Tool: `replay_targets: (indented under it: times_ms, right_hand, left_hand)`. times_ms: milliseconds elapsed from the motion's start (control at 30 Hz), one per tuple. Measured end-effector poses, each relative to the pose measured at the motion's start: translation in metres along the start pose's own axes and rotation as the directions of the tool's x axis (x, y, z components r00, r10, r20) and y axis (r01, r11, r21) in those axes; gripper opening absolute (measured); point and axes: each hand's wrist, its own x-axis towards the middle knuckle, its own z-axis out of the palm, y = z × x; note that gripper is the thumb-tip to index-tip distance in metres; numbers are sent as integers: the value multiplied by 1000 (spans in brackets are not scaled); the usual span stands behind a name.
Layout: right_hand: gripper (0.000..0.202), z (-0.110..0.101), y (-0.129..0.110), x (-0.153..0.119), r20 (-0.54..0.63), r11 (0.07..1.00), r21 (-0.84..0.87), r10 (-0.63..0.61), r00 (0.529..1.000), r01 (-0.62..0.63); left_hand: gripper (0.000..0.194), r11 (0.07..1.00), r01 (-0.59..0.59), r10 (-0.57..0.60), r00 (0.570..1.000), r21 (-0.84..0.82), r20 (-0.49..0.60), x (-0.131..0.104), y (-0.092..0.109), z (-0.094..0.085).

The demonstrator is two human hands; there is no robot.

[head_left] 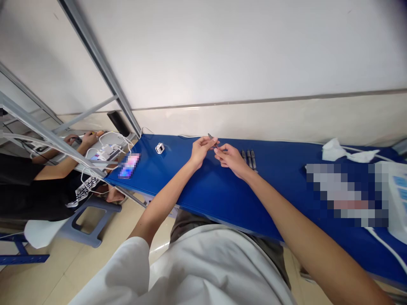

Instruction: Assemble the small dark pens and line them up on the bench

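Both of my hands meet above the middle of the blue table (222,199). Between them is a thin dark pen-like tool (210,137), its tip pointing up and to the left. My left hand (201,151) pinches it near the upper end. The fingers of my right hand (229,157) are closed round its lower part, which they mostly hide. Just right of my right hand, several similar dark pen-like tools (249,159) lie side by side on the table.
A small white device (159,148) and a phone (129,165) lie to the left. Crumpled white tissue (333,150), a white box (397,190) and a cable are at the right. Beyond the metal frame (95,59), another person (34,182) sits working.
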Motion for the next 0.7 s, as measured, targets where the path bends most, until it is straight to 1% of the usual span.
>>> replay_targets:
  times_ms: [100, 167, 300, 467, 567, 700]
  right_hand:
    - [58, 0, -4, -2, 9, 1000, -23, -1, 1000, 1]
    - [57, 1, -7, -3, 33, 999, -33, -9, 999, 10]
    - [54, 1, -8, -5, 59, 999, -39, -16, 998, 18]
    - [53, 2, -10, -7, 76, 999, -26, -17, 997, 19]
    - [53, 3, -12, -7, 69, 1000, -24, -14, 997, 15]
    - [53, 3, -12, -7, 58, 1000, -12, -8, 998, 9]
  left_hand:
    - [41, 1000, -11, 10, 999, -13, -30, 3, -2, -2]
    - [41, 998, -16, 13, 998, -55, -55, 4, -1, -3]
    - [42, 989, -25, 8, 993, -148, -115, 5, 8, -5]
    - [43, 981, -8, -25, 985, -192, -171, 6, 17, -9]
    - [45, 984, -8, -22, 986, -177, -162, 6, 18, -10]
    - [50, 992, 15, -29, 992, -123, -120, 3, 18, -7]
